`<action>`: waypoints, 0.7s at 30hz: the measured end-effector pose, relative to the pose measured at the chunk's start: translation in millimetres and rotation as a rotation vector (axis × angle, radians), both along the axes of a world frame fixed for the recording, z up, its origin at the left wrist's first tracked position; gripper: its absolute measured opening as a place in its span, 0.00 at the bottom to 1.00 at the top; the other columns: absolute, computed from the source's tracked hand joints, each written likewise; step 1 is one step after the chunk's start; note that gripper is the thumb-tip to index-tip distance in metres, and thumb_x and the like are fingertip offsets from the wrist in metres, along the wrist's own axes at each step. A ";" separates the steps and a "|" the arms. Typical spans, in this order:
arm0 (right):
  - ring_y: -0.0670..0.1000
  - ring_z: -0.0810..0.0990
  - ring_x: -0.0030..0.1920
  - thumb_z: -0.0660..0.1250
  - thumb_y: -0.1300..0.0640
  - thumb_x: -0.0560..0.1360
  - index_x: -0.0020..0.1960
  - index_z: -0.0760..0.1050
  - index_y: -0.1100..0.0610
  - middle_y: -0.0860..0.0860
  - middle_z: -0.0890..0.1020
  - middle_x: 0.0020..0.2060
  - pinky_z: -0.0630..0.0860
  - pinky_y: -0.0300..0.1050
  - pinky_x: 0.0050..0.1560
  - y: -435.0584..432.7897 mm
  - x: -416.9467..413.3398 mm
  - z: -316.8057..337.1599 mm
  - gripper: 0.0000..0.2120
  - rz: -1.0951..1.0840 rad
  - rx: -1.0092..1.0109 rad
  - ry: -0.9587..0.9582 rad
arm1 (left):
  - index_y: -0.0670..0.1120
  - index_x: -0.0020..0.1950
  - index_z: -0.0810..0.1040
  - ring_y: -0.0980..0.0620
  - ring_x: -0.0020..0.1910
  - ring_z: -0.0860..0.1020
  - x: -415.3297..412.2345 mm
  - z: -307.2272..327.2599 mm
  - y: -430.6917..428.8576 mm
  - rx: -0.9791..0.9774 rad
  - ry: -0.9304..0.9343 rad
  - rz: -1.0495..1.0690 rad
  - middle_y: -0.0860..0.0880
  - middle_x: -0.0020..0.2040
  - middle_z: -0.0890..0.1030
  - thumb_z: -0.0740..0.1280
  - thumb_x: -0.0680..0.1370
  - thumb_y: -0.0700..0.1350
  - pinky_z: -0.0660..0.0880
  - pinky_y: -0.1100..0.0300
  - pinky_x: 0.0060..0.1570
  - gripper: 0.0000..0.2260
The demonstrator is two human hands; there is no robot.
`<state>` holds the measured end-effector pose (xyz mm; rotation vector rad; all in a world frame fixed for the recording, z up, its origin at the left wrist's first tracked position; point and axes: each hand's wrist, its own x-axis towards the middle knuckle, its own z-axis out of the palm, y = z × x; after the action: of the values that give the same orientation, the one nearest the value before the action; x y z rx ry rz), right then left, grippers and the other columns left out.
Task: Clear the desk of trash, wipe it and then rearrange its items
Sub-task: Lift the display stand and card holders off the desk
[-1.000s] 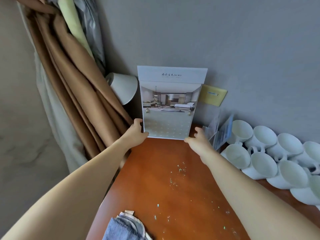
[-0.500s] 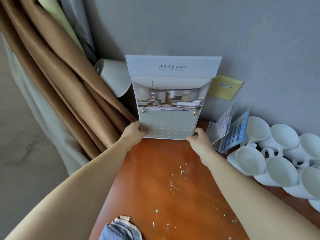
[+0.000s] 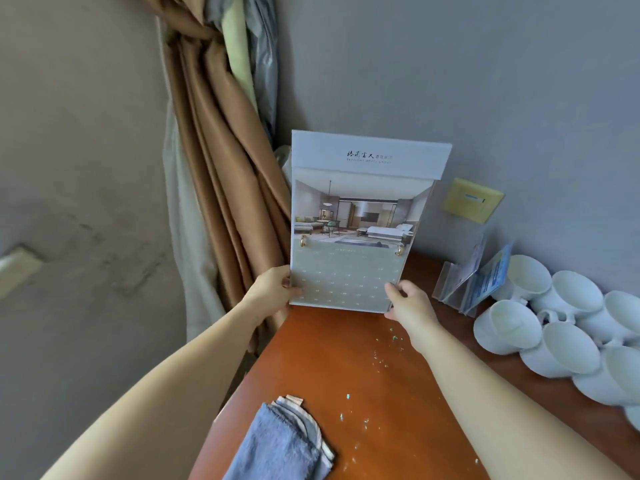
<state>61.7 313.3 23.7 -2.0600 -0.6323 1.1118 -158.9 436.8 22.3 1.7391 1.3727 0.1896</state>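
A white desk calendar (image 3: 356,216) with a hotel room picture stands upright at the back left corner of the brown desk (image 3: 346,368). My left hand (image 3: 272,292) grips its lower left edge. My right hand (image 3: 408,299) grips its lower right corner. A folded blue-grey cloth (image 3: 284,445) lies on the desk near its front left edge. Small shiny scraps (image 3: 377,358) are scattered over the desk between the calendar and the cloth.
Several white cups (image 3: 554,327) lie on their sides at the right. A clear leaflet stand (image 3: 474,282) sits between them and the calendar. Brown curtains (image 3: 214,161) hang at the left of the desk. A yellow wall plate (image 3: 472,200) is on the grey wall.
The calendar has shifted left and now hides the white lamp shade behind it. Both hands stayed on its lower corners. The view pulled back, showing more of the cloth.
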 end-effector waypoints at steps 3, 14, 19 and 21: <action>0.55 0.82 0.51 0.58 0.48 0.83 0.60 0.73 0.53 0.51 0.79 0.53 0.76 0.46 0.43 -7.5 -29.1 17.3 0.12 0.060 0.030 -0.033 | 0.47 0.52 0.80 0.49 0.46 0.77 -37.2 17.7 -18.9 0.022 0.015 0.045 0.51 0.46 0.80 0.70 0.76 0.40 0.75 0.57 0.49 0.06; 0.54 0.83 0.52 0.59 0.49 0.83 0.68 0.70 0.52 0.51 0.76 0.64 0.80 0.42 0.45 -50.2 -167.6 66.6 0.16 0.325 0.166 -0.031 | 0.56 0.52 0.81 0.49 0.46 0.79 -209.9 81.4 -112.3 0.127 -0.006 0.215 0.55 0.42 0.77 0.69 0.77 0.42 0.80 0.51 0.51 0.09; 0.51 0.83 0.51 0.61 0.57 0.82 0.70 0.69 0.54 0.47 0.74 0.61 0.79 0.37 0.43 -74.8 -236.2 89.3 0.16 0.520 0.236 0.006 | 0.63 0.48 0.79 0.52 0.43 0.79 -295.6 107.6 -158.3 0.211 -0.022 0.264 0.55 0.41 0.79 0.69 0.77 0.42 0.77 0.56 0.47 0.13; 0.52 0.82 0.51 0.61 0.61 0.82 0.62 0.71 0.52 0.47 0.75 0.60 0.81 0.41 0.45 -84.3 -265.6 98.2 0.11 0.552 0.289 0.013 | 0.62 0.49 0.79 0.53 0.43 0.80 -325.9 117.6 -175.9 0.230 -0.039 0.296 0.55 0.42 0.81 0.69 0.76 0.40 0.76 0.59 0.43 0.14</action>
<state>-203.9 229.0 121.8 -1.6684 -1.3248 1.2397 -484.8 260.9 139.8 1.6972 1.6269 0.5606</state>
